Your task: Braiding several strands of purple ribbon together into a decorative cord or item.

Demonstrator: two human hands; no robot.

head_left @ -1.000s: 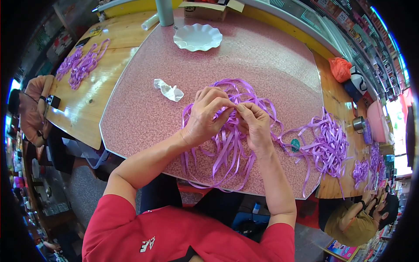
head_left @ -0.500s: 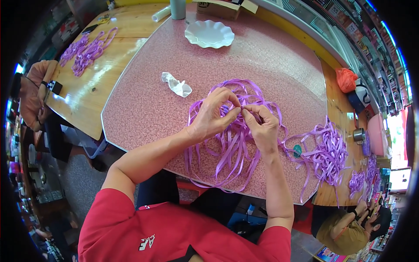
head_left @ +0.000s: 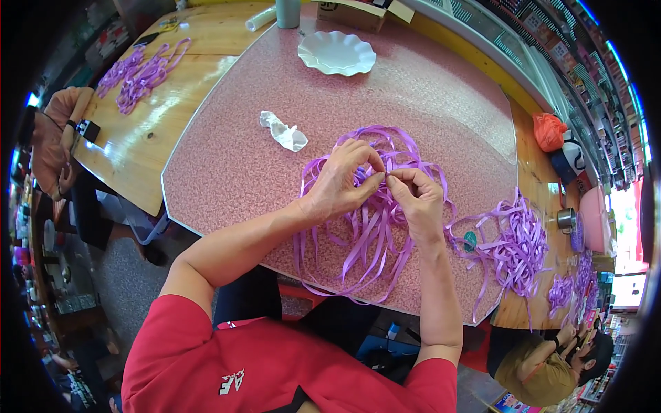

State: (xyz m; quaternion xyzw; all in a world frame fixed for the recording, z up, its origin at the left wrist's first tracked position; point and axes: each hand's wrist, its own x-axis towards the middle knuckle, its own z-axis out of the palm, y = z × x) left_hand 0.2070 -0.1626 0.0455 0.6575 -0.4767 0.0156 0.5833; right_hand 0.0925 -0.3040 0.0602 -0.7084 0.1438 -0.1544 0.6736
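A loose heap of purple ribbon [head_left: 372, 255] lies on the pink speckled table [head_left: 227, 165] in front of me, with long loops hanging toward the near edge. Over the heap, my left hand [head_left: 344, 177] pinches with thumb and forefinger. My right hand [head_left: 418, 199] meets it there, its thumb and fingertips pressed together too. Both pinches seem to hold ribbon from the heap, though the exact spot between the fingertips is too small to make out. To the right of my right forearm is a second pile of purple ribbon [head_left: 520, 241], beside a small round green thing [head_left: 470, 241].
A crumpled white tissue [head_left: 284, 132] and a white scalloped plate [head_left: 337, 54] lie farther back. More ribbon bundles [head_left: 141, 82] are on the wooden table at left. One person [head_left: 55, 138] sits at left, another person [head_left: 551, 365] at lower right. A cardboard box [head_left: 351, 15] stands at the back.
The fingertips of both hands have shifted slightly and stay close together over the ribbon. The whole view has moved a little; the heap lies much as before.
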